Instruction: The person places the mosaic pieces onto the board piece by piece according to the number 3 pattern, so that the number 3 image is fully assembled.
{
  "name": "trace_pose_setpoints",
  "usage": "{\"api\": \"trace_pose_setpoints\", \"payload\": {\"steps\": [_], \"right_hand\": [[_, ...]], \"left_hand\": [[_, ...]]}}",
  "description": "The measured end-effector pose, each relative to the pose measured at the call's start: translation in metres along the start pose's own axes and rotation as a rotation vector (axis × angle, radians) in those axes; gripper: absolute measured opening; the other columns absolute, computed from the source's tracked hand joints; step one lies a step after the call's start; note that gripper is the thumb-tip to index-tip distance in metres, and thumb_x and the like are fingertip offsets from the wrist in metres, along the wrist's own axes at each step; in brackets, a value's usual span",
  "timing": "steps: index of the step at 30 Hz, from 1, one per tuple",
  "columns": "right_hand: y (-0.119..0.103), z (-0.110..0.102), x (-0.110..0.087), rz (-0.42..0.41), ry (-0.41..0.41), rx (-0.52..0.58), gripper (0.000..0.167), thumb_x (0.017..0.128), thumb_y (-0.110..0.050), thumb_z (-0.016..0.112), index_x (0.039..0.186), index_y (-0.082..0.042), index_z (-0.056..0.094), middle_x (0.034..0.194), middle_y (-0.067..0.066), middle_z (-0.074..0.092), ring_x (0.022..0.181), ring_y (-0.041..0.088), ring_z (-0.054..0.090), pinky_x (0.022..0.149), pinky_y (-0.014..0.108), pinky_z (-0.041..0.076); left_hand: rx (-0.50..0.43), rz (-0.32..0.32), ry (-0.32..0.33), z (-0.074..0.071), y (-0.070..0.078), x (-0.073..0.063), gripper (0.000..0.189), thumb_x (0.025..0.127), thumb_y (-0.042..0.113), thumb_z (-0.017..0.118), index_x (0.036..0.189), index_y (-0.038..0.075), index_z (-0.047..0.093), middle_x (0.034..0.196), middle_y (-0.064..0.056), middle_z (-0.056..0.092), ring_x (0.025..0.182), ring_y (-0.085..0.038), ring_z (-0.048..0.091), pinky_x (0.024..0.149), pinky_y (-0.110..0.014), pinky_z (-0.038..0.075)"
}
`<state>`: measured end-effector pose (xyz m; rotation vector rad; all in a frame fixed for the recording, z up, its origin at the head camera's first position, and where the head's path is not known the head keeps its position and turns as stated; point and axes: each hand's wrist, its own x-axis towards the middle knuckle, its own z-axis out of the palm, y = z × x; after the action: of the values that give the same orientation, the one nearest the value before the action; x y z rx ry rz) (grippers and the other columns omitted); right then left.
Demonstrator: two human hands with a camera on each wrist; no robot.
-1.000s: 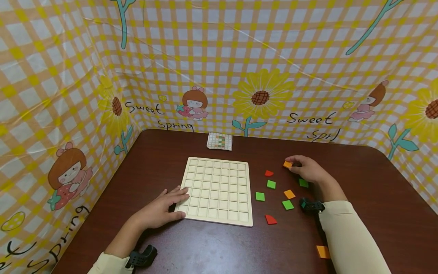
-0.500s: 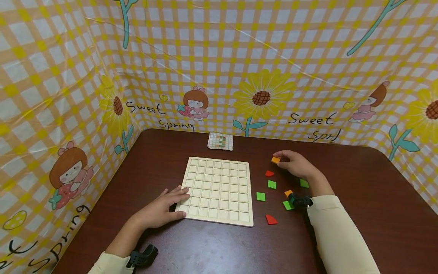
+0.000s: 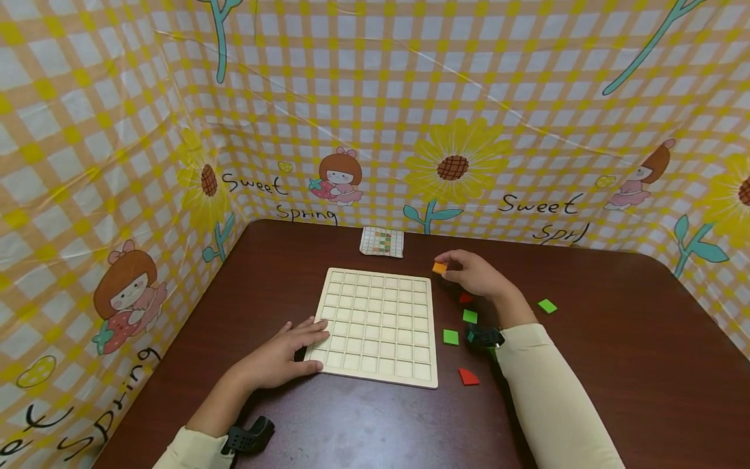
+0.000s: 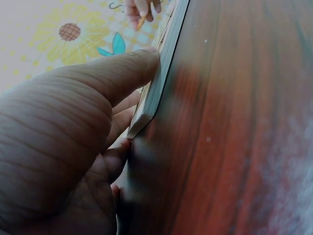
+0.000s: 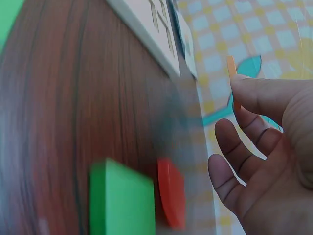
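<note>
A square orange tile (image 3: 439, 268) shows at two o'clock from the cream, gridded square wooden board (image 3: 375, 326), a red quarter-round piece (image 3: 468, 376) at four. At twelve hangs yellow, tan and white checked fabric (image 3: 328, 85).

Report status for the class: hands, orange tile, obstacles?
Right fingers pinch orange tile above table. Left fingers rest on grid board. No obstruction seen between tile and board.

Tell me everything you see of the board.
The board is square, pale and wood-looking, with rounded corners and thin raised ridges dividing its face into a grid of shallow square cells. The visible cells are unfilled. It lies flat on the dark table, nearer than the card and apart from it. The left hand rests on its left edge, thumb near the near-left corner, hiding part of it.
</note>
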<state>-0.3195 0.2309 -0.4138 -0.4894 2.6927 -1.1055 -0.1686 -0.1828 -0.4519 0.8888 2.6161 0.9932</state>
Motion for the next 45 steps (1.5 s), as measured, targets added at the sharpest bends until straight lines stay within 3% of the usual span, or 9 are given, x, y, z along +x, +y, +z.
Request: {"api": "trace_pose_setpoints", "payload": {"steps": [11,16,22,28,45], "right_hand": [[-0.028,0.025,0.013,-0.024,-0.051,0.035,0.035,0.102,-0.011,0.055,0.136,-0.005,0.055,0.144,0.019,0.043,0.123,0.035,0.045,0.089,0.047,0.042],[-0.04,0.04,0.019,-0.046,-0.081,0.084,0.035,0.102,-0.009,0.054,0.137,-0.006,0.055,0.147,0.018,0.041,0.122,0.033,0.045,0.088,0.044,0.043],[-0.051,0.055,0.026,-0.087,-0.099,0.131,0.034,0.101,-0.005,0.056,0.134,-0.003,0.056,0.138,0.016,0.048,0.109,0.029,0.051,0.085,0.04,0.046],[-0.058,0.066,0.032,-0.102,-0.12,0.158,0.034,0.1,-0.004,0.056,0.133,-0.004,0.057,0.128,0.013,0.053,0.105,0.027,0.053,0.086,0.04,0.047],[-0.08,0.096,0.041,-0.144,-0.167,0.088,0.033,0.099,-0.006,0.057,0.132,-0.007,0.059,0.122,0.007,0.057,0.103,0.022,0.053,0.083,0.037,0.048]], "left_hand": [[-0.008,0.004,-0.005,0.0,0.0,0.001,0.063,0.097,0.032,0.067,0.148,0.002,0.046,0.159,-0.009,0.033,0.149,-0.031,0.017,0.116,-0.062,0.003],[-0.006,0.003,-0.003,-0.001,-0.001,0.0,0.062,0.097,0.032,0.067,0.148,0.003,0.046,0.159,-0.009,0.032,0.149,-0.031,0.017,0.115,-0.063,0.003],[-0.016,0.007,0.002,0.0,-0.002,-0.001,0.063,0.097,0.035,0.066,0.148,0.003,0.046,0.159,-0.009,0.033,0.149,-0.032,0.017,0.114,-0.065,0.003],[-0.006,0.006,0.001,0.0,-0.003,0.0,0.063,0.097,0.034,0.066,0.148,0.004,0.046,0.159,-0.008,0.032,0.149,-0.031,0.017,0.115,-0.064,0.003],[0.005,0.007,0.011,-0.001,-0.003,0.001,0.061,0.095,0.028,0.069,0.146,0.003,0.048,0.157,-0.009,0.035,0.149,-0.032,0.02,0.115,-0.064,0.004]]}}
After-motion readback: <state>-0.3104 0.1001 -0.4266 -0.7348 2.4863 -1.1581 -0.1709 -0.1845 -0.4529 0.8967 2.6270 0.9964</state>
